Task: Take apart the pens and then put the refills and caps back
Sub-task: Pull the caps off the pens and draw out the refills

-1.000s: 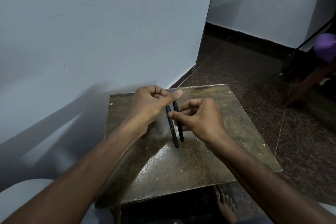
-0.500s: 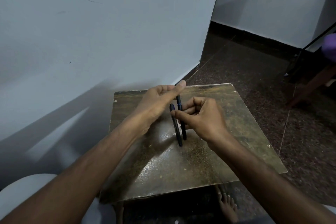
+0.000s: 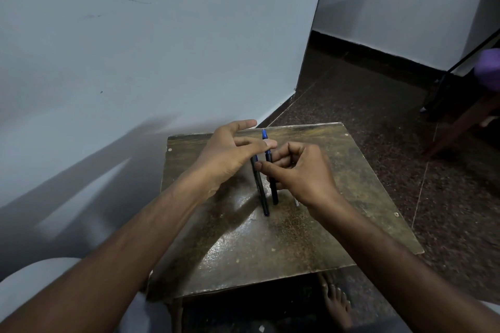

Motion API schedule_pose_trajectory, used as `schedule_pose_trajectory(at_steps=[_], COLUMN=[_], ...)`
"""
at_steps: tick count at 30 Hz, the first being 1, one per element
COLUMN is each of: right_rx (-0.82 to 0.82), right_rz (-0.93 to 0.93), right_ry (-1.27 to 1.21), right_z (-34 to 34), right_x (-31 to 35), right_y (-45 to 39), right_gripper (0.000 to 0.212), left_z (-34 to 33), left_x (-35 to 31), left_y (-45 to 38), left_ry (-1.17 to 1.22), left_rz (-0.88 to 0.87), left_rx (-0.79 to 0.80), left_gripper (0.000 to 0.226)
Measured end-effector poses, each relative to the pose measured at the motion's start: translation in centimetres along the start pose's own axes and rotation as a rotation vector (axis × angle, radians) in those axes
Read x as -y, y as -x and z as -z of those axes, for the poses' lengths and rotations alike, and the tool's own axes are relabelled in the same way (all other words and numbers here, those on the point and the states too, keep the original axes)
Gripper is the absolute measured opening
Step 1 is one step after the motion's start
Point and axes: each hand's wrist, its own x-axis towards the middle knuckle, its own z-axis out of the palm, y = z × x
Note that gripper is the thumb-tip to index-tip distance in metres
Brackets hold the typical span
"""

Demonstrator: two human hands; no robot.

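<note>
Two dark pens stand side by side, nearly upright, over a worn brown table point(image 3: 270, 246). The left pen point(image 3: 260, 192) is the longer one in view. A blue tip sticks up from the top of the right pen point(image 3: 273, 189). My right hand point(image 3: 303, 170) grips both pens at mid-length, its thumb pressed on the left one. Coming in from the left, my left hand point(image 3: 230, 154) has its fingertips closed on the right pen's upper end just below the blue tip, while its thumb is lifted away. The pens' middle parts are hidden by my fingers.
A pale wall stands close on the left and behind the table. Dark speckled floor lies to the right, with a wooden furniture leg point(image 3: 460, 127) and a purple object point(image 3: 489, 67) at the far right. A bare foot point(image 3: 335, 297) shows under the table's near edge. A small pale piece point(image 3: 297, 201) lies by my right wrist.
My left hand has gone from a closed fist over the pen tops to spread fingers with the thumb raised. The blue tip of the right pen now shows above my fingers.
</note>
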Motion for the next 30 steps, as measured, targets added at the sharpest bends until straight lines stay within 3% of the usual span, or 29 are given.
schedule_pose_trajectory(at_steps=[3, 7, 11, 23, 25, 30], right_rx=[0.004, -0.006, -0.018, -0.018, -0.018, -0.037], right_rz=[0.016, 0.039, 0.029, 0.031, 0.03, 0.037], right_ry=[0.045, 0.075, 0.088, 0.227, 0.225, 0.21], right_z=[0.0, -0.2, 0.0, -0.2, -0.1, -0.1], right_x=[0.1, 0.2, 0.0, -0.3, -0.2, 0.6], right_y=[0.1, 0.1, 0.1, -0.1, -0.1, -0.3], right_gripper=[0.025, 0.026, 0.026, 0.032, 0.032, 0.032], left_z=[-0.3, -0.5, -0.2, 2.5, 4.7, 6.6], left_x=[0.1, 0.0, 0.2, -1.4, -1.3, 0.8], left_y=[0.1, 0.0, 0.2, -0.6, -0.6, -1.0], left_ry=[-0.018, 0.014, 0.034, 0.089, -0.034, -0.624], left_rz=[-0.034, 0.014, -0.024, -0.121, -0.097, 0.061], left_rx=[-0.077, -0.096, 0.003, -0.432, -0.443, -0.318], left_gripper=[0.08, 0.1, 0.079, 0.064, 0.065, 0.067])
